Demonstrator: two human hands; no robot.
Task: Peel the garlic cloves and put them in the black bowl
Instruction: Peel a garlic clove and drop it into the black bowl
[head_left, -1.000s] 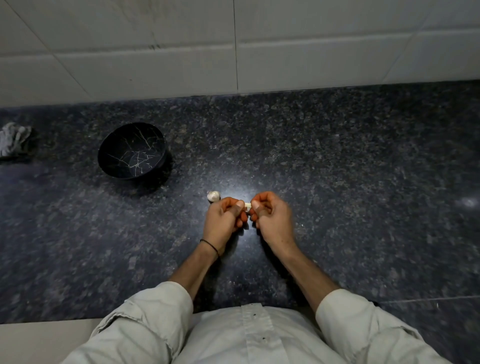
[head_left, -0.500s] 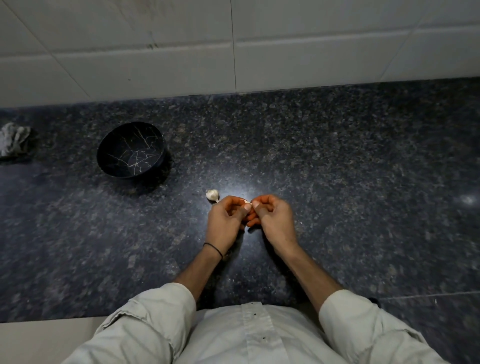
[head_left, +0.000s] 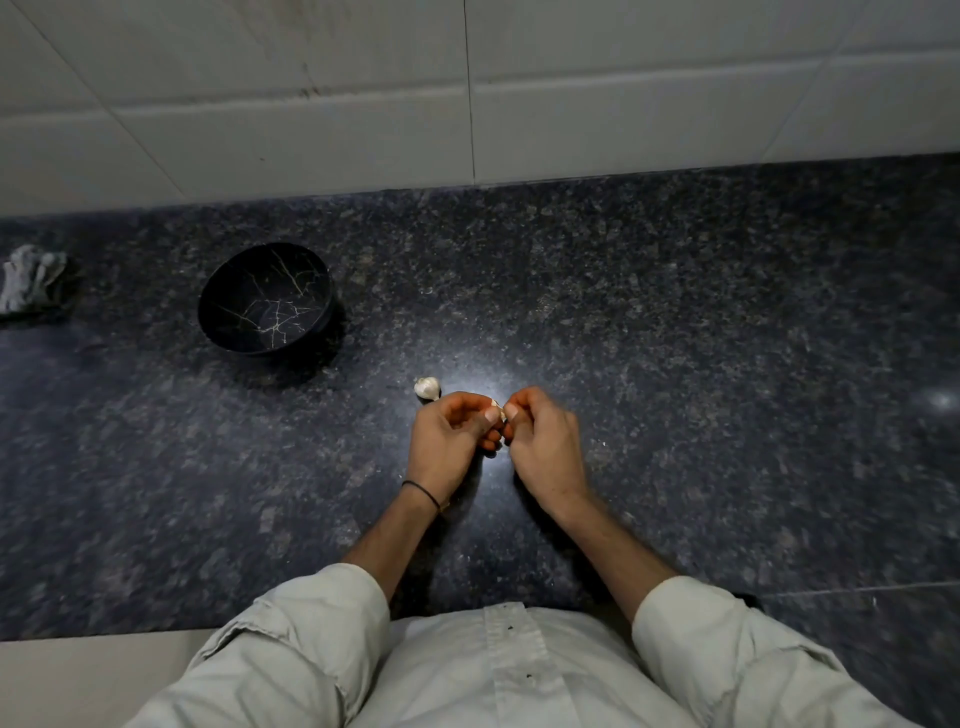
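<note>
My left hand and my right hand meet over the dark granite counter, both pinching one small pale garlic clove between their fingertips. Most of that clove is hidden by my fingers. A second, unpeeled garlic clove lies on the counter just beyond my left hand. The black bowl, marked with thin pale crack-like lines, stands to the far left of my hands; I see nothing inside it.
A crumpled grey cloth lies at the far left edge. A white tiled wall rises behind the granite counter. My pale shirt and rolled sleeves fill the bottom of the view.
Both hands stay together on the clove; the fingers have shifted slightly around it. The bowl and the loose clove have not moved.
</note>
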